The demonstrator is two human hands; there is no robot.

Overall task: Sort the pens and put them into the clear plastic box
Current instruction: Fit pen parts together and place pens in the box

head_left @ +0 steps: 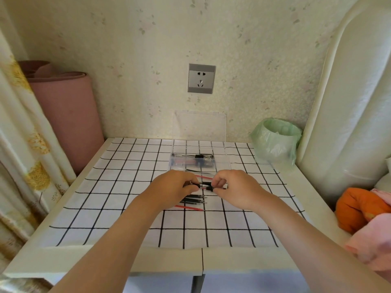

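Note:
A black pen (204,185) is held level above the checked cloth, my left hand (176,186) gripping one end and my right hand (233,188) pinching the other. Below my hands lie several black refills (195,199) and a red refill (188,207). Another red refill (204,177) lies just beyond my fingers. The clear plastic box (220,163) stands open behind them, its lid up against the wall, with several pens (193,156) inside at the left.
A bin lined with a green bag (275,142) stands at the table's back right. A pink rolled mat (67,115) leans at the left by a curtain. Orange and pink cloth (364,214) lies off the right edge.

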